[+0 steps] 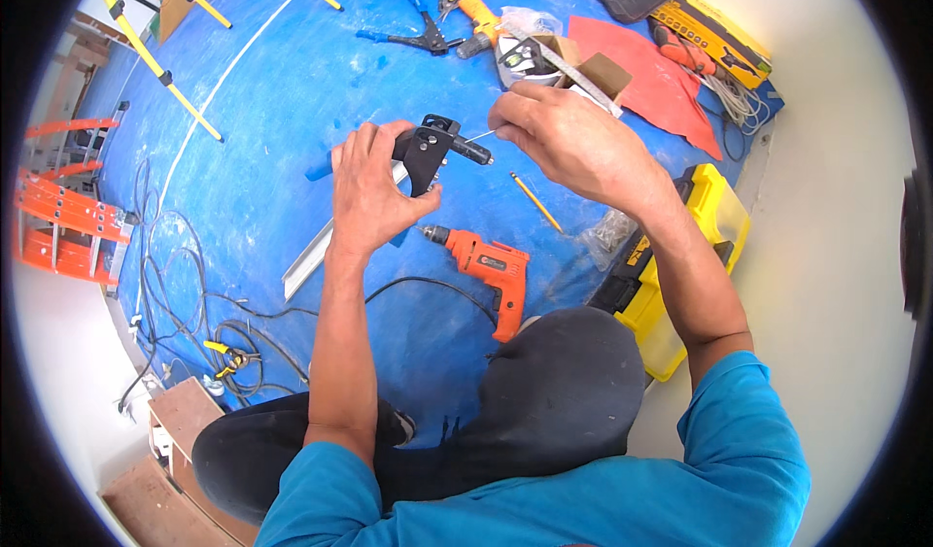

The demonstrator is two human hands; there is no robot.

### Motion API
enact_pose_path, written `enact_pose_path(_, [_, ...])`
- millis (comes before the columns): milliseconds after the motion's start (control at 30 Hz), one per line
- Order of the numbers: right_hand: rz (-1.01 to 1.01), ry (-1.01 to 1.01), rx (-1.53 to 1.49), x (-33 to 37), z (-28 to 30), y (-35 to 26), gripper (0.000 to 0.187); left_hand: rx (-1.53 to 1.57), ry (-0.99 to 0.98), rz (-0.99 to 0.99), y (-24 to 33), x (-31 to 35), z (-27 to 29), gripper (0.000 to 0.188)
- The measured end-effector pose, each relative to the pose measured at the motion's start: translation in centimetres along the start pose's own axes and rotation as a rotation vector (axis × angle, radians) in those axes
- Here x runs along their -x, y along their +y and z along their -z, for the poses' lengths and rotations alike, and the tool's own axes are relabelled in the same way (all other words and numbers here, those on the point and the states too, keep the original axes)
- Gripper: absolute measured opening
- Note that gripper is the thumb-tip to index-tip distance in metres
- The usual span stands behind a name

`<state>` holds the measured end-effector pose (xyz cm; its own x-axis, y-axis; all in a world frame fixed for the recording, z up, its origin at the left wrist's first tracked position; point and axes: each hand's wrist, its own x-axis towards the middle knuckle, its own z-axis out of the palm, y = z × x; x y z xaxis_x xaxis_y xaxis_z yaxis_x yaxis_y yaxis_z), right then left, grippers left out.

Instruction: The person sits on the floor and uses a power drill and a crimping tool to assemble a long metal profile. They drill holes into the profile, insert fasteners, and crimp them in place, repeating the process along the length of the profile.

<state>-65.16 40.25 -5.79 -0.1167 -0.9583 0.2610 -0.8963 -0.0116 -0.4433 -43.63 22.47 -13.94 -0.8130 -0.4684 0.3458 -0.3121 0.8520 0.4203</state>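
My left hand (367,197) is wrapped round a black hand riveter (428,153) with blue handle ends, lifted over the blue floor sheet. The riveter's nose points right, toward my right hand (583,144). Thumb and forefinger of that hand are pinched on a thin metal pin (481,137), which looks like a rivet's stem; its far tip is beside the nose, and I cannot tell whether it touches. Below the left hand lies a pale metal channel (309,263). An orange corded drill (494,265) rests in front of my knee, with a yellow pencil (536,203) to its upper right.
To the right, a yellow and black toolbox (717,207) stands by the wall. Another blue-handled tool (425,32), a yellow drill (481,17) and a red sheet (637,81) lie farther off. Loose cable (199,285) and an orange ladder (73,212) are at left.
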Motion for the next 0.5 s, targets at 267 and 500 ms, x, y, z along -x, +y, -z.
enact_pose_path(267, [-0.117,0.164,-0.08,2.5,1.0,-2.1,0.013,0.818,-0.146,0.309,0.2,0.4,-2.0,0.08])
enact_pose_path(500, [-0.105,0.214,-0.106,1.6,0.2,-2.2,0.012,0.859,-0.131,0.304,0.3,1.0,-1.6,0.08])
